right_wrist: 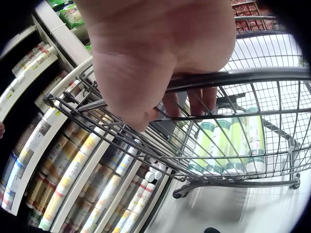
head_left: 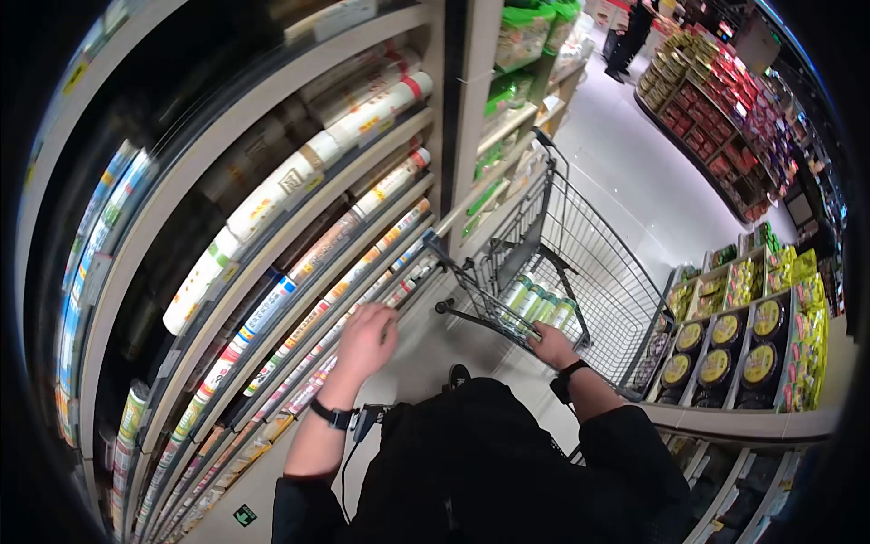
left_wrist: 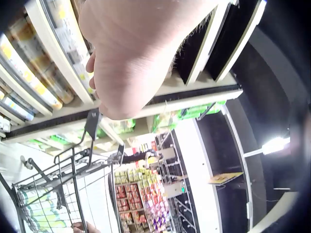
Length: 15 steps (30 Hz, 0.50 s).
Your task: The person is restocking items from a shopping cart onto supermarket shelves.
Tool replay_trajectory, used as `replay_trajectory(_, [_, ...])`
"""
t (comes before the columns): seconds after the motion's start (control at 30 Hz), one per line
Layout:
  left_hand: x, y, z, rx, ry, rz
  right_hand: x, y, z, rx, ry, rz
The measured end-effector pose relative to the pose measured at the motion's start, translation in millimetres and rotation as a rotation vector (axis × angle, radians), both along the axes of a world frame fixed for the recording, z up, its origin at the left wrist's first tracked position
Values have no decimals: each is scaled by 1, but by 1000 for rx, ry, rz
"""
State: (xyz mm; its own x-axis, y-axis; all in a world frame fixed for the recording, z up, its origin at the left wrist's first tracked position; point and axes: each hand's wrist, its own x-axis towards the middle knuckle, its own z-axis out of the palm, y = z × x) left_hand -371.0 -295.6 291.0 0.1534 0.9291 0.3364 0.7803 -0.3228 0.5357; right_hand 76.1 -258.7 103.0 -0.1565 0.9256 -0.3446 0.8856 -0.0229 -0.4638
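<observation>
A wire shopping cart [head_left: 605,223] stands in front of me, at an angle to the aisle. My right hand [head_left: 551,346] grips the cart's dark bar [right_wrist: 262,74]; the right wrist view shows its fingers hooked below. Inside the cart lie several green-and-white cylindrical packs [right_wrist: 235,145] side by side. Hanging near the shelf on the left is my left hand [head_left: 369,340], its fingers loosely curled with nothing in them. Rows of white cylindrical packs with coloured labels [head_left: 292,179] line that shelf. From the left wrist view, the left palm [left_wrist: 131,73] covers part of the shelving.
Green bags [head_left: 524,41] hang beyond the shelf's end post. At the right, a display of black round-lidded packs [head_left: 725,329] and yellow-green bags [head_left: 802,363] borders the cart. Farther back are a red-and-gold display island [head_left: 707,136] and a person in dark clothes [head_left: 632,41].
</observation>
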Motion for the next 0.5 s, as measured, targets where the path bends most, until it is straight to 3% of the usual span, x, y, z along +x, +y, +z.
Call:
replay_trajectory(0.07, [20,22,-13,-32,-10,-107,-12,-6,0,73,52,134])
replay_trajectory(0.2, [74,59,-25,26,77,-229,-25,-55,-4,-12,139,103])
replay_trajectory(0.33, [97,82,-72,-53,240,-263,-29,-63,-31,-288,615,-218])
replay_trajectory(0.4, [91,76,-76,-212,408,-220,-26,-56,-8,-541,793,-417])
replay_trajectory(0.47, [78,63,-87,-122,583,-110,-16,-45,-19,-502,743,-522])
replay_trajectory(0.5, [73,59,-90,-158,618,-172,-11,-58,-41,-500,638,-544])
